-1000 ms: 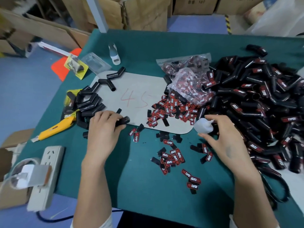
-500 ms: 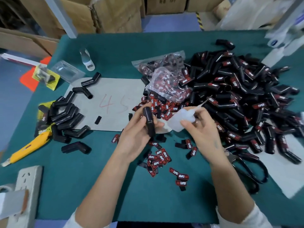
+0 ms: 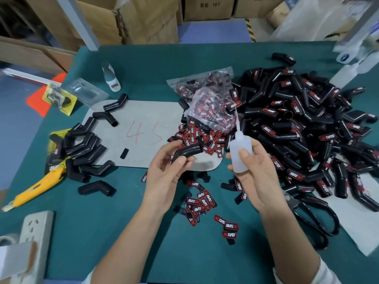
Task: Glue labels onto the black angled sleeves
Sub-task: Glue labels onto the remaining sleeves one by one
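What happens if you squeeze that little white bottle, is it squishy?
Probably squishy: the white bottle looks like thin, cloudy plastic, held between thumb and fingers of the right hand. Likely light too. Its long thin nozzle might bend easily.

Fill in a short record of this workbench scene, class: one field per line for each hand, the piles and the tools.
left hand: holds one black angled sleeve
right hand: grips glue bottle, nozzle up
labelled pile: right
unlabelled pile: left
loose labels: between the hands
tools: yellow knife, black scissors
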The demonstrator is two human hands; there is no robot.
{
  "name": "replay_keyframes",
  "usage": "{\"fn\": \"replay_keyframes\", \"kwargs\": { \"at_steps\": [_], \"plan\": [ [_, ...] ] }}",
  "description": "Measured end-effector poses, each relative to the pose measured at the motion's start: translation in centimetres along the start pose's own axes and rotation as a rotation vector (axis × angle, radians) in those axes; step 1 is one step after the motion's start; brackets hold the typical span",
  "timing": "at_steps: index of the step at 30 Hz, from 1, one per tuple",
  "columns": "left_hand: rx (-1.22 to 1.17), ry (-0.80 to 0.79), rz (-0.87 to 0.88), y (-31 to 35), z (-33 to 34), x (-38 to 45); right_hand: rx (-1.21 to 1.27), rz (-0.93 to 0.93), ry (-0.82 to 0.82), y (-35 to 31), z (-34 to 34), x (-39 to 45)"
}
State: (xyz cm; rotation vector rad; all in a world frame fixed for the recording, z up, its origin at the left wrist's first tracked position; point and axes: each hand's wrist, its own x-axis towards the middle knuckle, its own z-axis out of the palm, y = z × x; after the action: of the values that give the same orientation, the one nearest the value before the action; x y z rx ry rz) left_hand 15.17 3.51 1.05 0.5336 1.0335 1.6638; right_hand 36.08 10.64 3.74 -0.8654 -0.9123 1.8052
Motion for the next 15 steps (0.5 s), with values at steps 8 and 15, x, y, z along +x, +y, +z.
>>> {"fn": "replay_keyframes", "kwargs": {
  "at_steps": [8, 15],
  "plan": [
    [-0.018, -0.071, -0.020, -0.25, 0.19, -0.42, -0.016, 0.028, -0.063, 0.08, 0.31, -0.01],
    [0.030, -0.015, -0.027, -0.69, 0.38, -0.52, 0.038, 0.089, 0.001, 0.98, 0.64, 0.20]
  ]
}}
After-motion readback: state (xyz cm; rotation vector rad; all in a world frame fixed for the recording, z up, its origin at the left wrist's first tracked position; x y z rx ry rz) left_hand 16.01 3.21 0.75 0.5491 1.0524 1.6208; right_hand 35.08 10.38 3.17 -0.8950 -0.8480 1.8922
